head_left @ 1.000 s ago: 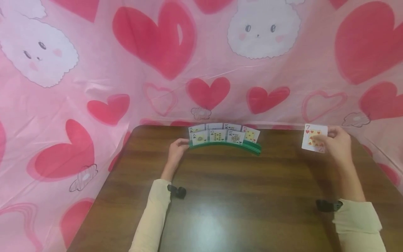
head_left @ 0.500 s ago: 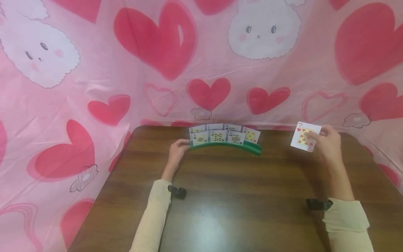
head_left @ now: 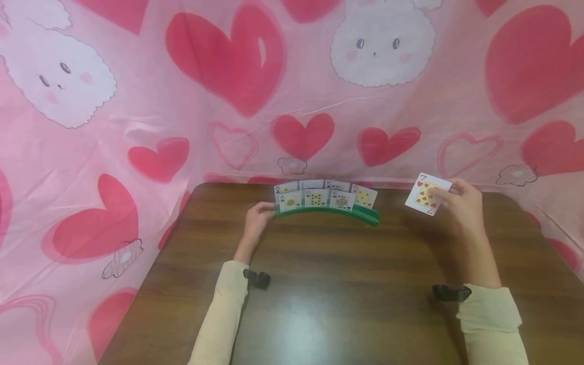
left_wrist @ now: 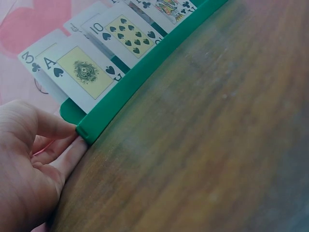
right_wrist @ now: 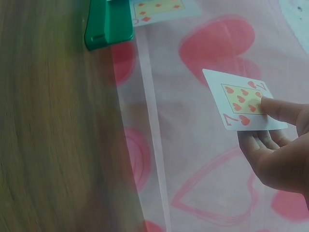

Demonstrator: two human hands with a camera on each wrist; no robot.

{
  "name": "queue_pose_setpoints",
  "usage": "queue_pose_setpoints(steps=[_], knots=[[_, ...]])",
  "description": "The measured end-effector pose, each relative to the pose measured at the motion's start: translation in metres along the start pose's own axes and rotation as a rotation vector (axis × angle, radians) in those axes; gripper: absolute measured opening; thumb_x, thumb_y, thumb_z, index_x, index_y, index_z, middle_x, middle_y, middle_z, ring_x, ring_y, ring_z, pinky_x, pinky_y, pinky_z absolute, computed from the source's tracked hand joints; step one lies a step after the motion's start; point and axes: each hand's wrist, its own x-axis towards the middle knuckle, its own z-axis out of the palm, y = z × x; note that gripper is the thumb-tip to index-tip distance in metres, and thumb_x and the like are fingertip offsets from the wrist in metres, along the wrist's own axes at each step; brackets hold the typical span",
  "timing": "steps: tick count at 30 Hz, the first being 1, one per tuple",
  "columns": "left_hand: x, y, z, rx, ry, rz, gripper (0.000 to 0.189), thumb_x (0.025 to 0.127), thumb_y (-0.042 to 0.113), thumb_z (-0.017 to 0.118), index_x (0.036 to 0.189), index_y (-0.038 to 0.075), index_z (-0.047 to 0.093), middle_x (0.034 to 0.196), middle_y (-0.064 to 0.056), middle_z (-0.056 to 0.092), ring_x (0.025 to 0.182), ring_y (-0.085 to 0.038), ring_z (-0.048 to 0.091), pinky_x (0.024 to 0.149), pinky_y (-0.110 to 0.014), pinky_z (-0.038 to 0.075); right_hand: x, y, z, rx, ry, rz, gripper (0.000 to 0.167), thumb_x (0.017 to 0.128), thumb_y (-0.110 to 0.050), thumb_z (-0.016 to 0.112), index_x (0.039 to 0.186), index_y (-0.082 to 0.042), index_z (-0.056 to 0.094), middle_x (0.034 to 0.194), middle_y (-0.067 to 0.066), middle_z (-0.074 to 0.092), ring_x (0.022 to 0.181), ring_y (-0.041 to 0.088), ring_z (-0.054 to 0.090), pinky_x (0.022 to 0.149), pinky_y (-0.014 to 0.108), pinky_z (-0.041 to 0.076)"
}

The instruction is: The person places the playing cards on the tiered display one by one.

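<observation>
My right hand [head_left: 465, 203] pinches a seven of hearts playing card [head_left: 422, 195] in the air to the right, thumb across its face and fingers behind. In the right wrist view the card [right_wrist: 234, 94] is tilted, face showing. A curved green card holder [head_left: 367, 217] stands at the back of the table with two rows of cards upright in it. My left hand [head_left: 256, 220] grips its left end with the fingertips. The left wrist view shows an ace of spades [left_wrist: 87, 72], a ten of spades [left_wrist: 128, 38] and a partly covered three of clubs [left_wrist: 36, 63] in the holder.
The brown wooden table [head_left: 319, 284] reaches back to a pink curtain [head_left: 205, 142] printed with hearts and rabbit faces. A red-suited card [head_left: 363, 196] stands at the holder's right end. Each wrist wears a black strap with a small camera.
My right hand has moved left with the seven of hearts, toward the card holder, and the card has tilted more. The left hand and the holder have stayed in place.
</observation>
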Motion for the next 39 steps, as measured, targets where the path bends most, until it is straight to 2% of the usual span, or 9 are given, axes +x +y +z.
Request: queue_pose_setpoints(steps=[5, 12, 17, 29, 39], knots=[[-0.001, 0.001, 0.0, 0.006, 0.001, 0.003, 0.018, 0.081, 0.005, 0.063, 0.098, 0.003, 0.068, 0.102, -0.01, 0.064, 0.093, -0.022, 0.057, 0.081, -0.036, 0.043, -0.001, 0.0, 0.006, 0.022, -0.012, -0.008, 0.015, 0.073, 0.004, 0.073, 0.08, -0.005, 0.064, 0.073, 0.0, 0.068, 0.064, 0.009, 0.063, 0.057, 0.021, 0.05], [-0.001, 0.001, 0.001, -0.002, 0.008, 0.0, 0.018, 0.08, 0.003, 0.063, 0.098, 0.003, 0.068, 0.102, -0.01, 0.064, 0.093, -0.022, 0.057, 0.081, -0.036, 0.044, -0.001, 0.004, 0.017, 0.133, -0.048, 0.008, 0.015, 0.073, 0.011, 0.069, 0.079, -0.001, 0.062, 0.075, 0.004, 0.068, 0.066, 0.012, 0.063, 0.057, 0.023, 0.051], [0.0, 0.0, 0.001, 0.003, 0.01, -0.005, 0.018, 0.08, 0.004, 0.063, 0.098, 0.003, 0.068, 0.102, -0.01, 0.065, 0.093, -0.022, 0.057, 0.082, -0.036, 0.043, -0.001, 0.006, 0.025, 0.166, -0.071, 0.009, 0.014, 0.074, 0.012, 0.068, 0.078, 0.0, 0.061, 0.076, 0.006, 0.068, 0.066, 0.013, 0.064, 0.057, 0.024, 0.051], [0.0, 0.001, 0.001, -0.004, 0.0, 0.003, 0.019, 0.081, 0.003, 0.062, 0.099, 0.002, 0.067, 0.101, -0.011, 0.065, 0.091, -0.023, 0.058, 0.081, -0.036, 0.044, -0.001, 0.009, 0.04, 0.13, -0.106, -0.001, 0.014, 0.073, 0.009, 0.07, 0.079, -0.001, 0.062, 0.078, 0.004, 0.068, 0.068, 0.013, 0.064, 0.059, 0.024, 0.051], [0.0, 0.001, -0.001, -0.001, -0.008, 0.007, 0.018, 0.081, 0.004, 0.063, 0.098, 0.002, 0.067, 0.101, -0.012, 0.064, 0.092, -0.023, 0.057, 0.082, -0.037, 0.044, -0.003, 0.012, 0.049, 0.01, -0.141, 0.029, 0.013, 0.075, 0.002, 0.072, 0.082, -0.002, 0.062, 0.077, 0.001, 0.067, 0.068, 0.012, 0.062, 0.061, 0.022, 0.05]])
